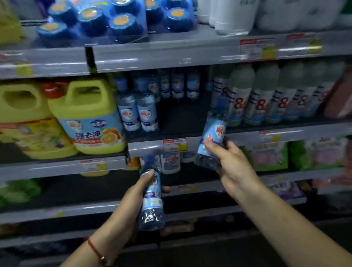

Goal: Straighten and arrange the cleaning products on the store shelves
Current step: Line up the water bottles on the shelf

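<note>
You are gripping one blue bottle in your left hand, another in your right hand, both off the shelf. Seat each upright, label forward, at its front edge.

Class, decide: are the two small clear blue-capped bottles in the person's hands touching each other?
Apart. The head view shows the left-hand bottle and the right-hand bottle separated by a plain gap of shelf edge and background.

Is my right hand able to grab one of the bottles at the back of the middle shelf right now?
Probably not yet: the right hand already grips a clear bottle. The way itself looks free, a bare gap leading to the back-row bottles.
</note>
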Motion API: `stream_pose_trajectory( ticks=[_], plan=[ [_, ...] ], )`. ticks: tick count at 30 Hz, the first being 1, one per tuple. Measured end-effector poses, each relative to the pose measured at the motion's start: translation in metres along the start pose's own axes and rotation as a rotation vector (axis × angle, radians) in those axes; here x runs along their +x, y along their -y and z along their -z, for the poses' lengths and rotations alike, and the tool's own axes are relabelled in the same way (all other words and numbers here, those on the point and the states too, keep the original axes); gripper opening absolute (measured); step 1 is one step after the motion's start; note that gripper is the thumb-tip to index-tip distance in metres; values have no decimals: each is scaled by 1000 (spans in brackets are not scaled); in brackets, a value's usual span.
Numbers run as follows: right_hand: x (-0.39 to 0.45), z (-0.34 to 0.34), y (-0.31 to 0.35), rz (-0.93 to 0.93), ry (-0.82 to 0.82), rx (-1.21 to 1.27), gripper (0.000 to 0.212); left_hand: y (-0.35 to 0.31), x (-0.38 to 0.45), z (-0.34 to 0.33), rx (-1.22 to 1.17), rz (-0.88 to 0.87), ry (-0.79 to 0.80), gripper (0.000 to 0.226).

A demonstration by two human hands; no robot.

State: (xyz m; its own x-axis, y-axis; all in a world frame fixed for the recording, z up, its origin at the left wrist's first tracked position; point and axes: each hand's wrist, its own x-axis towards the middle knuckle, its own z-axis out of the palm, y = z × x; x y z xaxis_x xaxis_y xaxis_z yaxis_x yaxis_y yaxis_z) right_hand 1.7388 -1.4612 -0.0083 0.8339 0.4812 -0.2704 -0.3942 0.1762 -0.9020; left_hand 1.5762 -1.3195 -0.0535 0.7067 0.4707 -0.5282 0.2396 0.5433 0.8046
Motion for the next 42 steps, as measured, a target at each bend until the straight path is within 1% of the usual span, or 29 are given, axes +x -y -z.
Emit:
stream_pose_trajectory(
  ticks=[1,4,7,9,10,13,14,19,22,26,29,33,34,35,36,39,40,41,42],
  plan=[
    [7,-6,4,17,14,24,50,3,-7,0,-21,-2,-22,38],
    [30,-27,9,87,76,8,46,16,-22,0,-94,-9,-110,55],
    [53,-47,10,252,129,-135,38,24,-35,0,-144,-31,-196,67],
    [70,-59,8,383,159,-257,42,29,-41,0,-165,-49,-231,76],
    [78,-64,7,419,167,-310,47,31,-46,-3,-168,-52,-239,76],
    [99,-75,1,438,137,-415,57,38,-58,-11,-141,-90,-258,55],
    [102,-78,-1,437,126,-443,58,39,-63,-15,-131,-109,-265,52],
    [108,-80,-13,427,167,-535,53,37,-73,-19,-113,-167,-293,67],
    [108,-84,-13,439,188,-593,52,38,-69,-20,-113,-175,-303,57],
    [106,-87,-11,428,192,-636,55,36,-58,-28,-103,-172,-291,42],
    [95,-84,-5,412,209,-655,58,32,-48,-34,-111,-182,-302,37],
    [47,-59,-14,448,265,-633,59,28,-35,-38,-137,-178,-317,34],
    [32,-49,-18,414,271,-652,56,27,-33,-39,-136,-184,-317,32],
    [14,-40,-22,342,291,-663,53,27,-31,-40,-128,-194,-308,32],
    [-3,-31,-27,239,345,-651,50,28,-29,-41,-116,-201,-293,34],
    [-42,-6,-52,-156,514,-542,49,31,-24,-46,-90,-209,-237,48],
    [-47,1,-61,-233,530,-521,52,31,-21,-50,-75,-211,-237,45],
    [-47,8,-69,-271,513,-520,56,32,-19,-53,-60,-207,-239,40],
    [-44,14,-73,-281,496,-528,55,32,-17,-57,-44,-200,-235,35]
  ],
)
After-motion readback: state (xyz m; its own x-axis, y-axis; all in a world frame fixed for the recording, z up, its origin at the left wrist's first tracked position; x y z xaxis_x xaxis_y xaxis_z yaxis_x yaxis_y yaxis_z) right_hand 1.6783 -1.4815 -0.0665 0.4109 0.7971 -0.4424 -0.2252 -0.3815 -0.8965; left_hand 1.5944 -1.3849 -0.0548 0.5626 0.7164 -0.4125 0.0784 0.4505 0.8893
